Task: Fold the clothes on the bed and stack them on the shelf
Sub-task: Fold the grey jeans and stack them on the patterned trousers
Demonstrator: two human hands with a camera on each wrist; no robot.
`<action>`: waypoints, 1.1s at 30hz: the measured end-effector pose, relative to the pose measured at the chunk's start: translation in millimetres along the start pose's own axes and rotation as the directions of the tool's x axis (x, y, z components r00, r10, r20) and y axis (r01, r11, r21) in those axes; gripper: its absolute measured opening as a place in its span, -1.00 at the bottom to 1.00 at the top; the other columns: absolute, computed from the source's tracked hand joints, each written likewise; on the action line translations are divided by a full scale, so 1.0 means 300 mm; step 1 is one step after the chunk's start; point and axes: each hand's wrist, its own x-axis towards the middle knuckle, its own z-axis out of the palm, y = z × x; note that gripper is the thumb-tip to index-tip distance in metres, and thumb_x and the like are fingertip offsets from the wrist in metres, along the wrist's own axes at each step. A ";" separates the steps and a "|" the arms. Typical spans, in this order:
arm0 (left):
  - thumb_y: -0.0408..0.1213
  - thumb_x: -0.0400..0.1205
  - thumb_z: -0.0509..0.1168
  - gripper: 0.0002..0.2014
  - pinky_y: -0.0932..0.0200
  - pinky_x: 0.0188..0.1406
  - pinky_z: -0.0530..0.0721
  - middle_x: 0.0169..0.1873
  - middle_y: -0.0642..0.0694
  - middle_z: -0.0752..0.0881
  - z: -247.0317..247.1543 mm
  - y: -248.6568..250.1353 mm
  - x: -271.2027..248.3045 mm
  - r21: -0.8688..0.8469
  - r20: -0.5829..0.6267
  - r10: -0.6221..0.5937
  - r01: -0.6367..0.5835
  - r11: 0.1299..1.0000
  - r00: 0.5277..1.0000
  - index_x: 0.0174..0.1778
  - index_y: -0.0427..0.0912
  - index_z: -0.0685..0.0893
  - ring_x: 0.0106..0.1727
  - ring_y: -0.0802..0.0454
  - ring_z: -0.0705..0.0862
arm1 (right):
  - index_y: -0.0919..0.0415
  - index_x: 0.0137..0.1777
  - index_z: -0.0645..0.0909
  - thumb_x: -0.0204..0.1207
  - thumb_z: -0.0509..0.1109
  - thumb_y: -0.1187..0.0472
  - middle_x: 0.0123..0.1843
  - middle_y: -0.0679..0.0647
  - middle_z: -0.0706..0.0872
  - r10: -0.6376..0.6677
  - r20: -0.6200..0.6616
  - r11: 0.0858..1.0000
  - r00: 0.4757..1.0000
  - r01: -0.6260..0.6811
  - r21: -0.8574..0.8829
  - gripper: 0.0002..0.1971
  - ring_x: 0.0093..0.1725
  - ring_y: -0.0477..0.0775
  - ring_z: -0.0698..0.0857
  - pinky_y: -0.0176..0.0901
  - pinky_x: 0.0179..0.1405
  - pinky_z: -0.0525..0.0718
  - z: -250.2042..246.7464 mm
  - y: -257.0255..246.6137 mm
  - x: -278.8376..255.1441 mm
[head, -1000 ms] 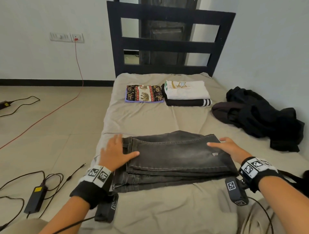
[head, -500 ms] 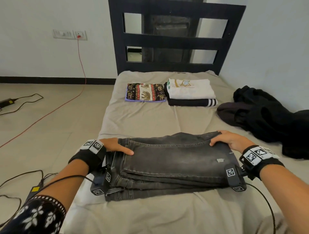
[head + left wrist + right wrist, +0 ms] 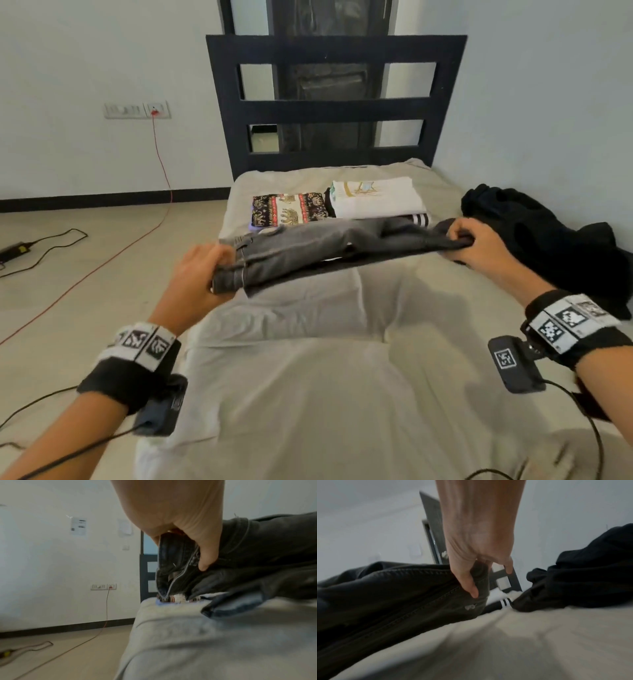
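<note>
The folded grey jeans [image 3: 329, 246] hang lifted above the beige bed [image 3: 342, 377], held at both ends. My left hand [image 3: 209, 267] grips their left end, with the thumb over the denim [image 3: 223, 555] in the left wrist view. My right hand [image 3: 472, 243] grips the right end, fingers curled round the fold [image 3: 402, 595]. Beyond the jeans lie a folded elephant-print cloth [image 3: 287, 209] and a folded white shirt [image 3: 376, 198] on a black striped garment [image 3: 419, 219]. No shelf is in view.
A heap of unfolded black clothes [image 3: 548, 240] lies at the bed's right edge against the wall. A dark headboard [image 3: 335, 102] closes the far end. On the floor to the left run a red cable [image 3: 102, 270] and black cables [image 3: 37, 246].
Both hands went from lying on the jeans to gripping their ends, and the folded jeans have risen off the bed and moved toward the headboard.
</note>
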 end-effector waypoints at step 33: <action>0.18 0.62 0.01 -0.55 0.05 0.00 0.62 -0.01 0.06 0.63 0.325 0.043 -0.062 0.178 0.354 0.029 -0.098 0.979 0.935 0.16 -0.01 0.62 0.04 0.05 0.60 | 0.14 0.41 0.46 0.32 0.64 -0.05 0.44 0.09 0.46 0.237 0.699 0.824 0.675 0.241 -0.512 -0.29 0.40 0.15 0.49 0.00 0.33 0.50 0.515 -0.165 -0.106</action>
